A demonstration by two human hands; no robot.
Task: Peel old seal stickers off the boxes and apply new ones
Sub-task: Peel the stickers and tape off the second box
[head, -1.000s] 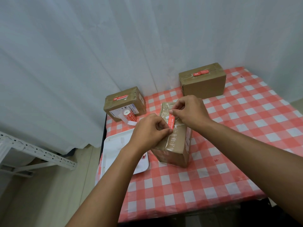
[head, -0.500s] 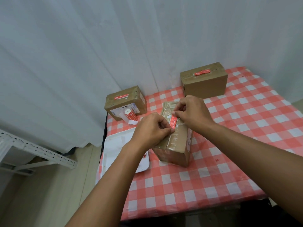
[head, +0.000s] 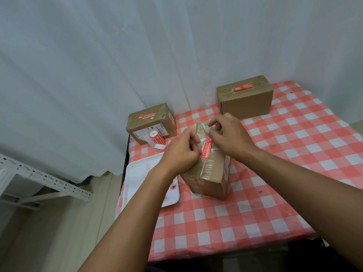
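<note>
Cardboard box, centre: brown, taped, on red/white check counter, just right of white tray. Red seal sticker on its top, lying along the tape seam. L hand: fingers curled, tips pinched at sticker's near-left edge. R hand: thumb + forefinger pinching at sticker's far end, a small white bit showing there; other fingers loosely raised. Box, rear L: red sticker on lid, shipping label on front. Sticker roll lies against it, white tail trailing. Box, rear R: red sticker on top, by white curtain.
</note>
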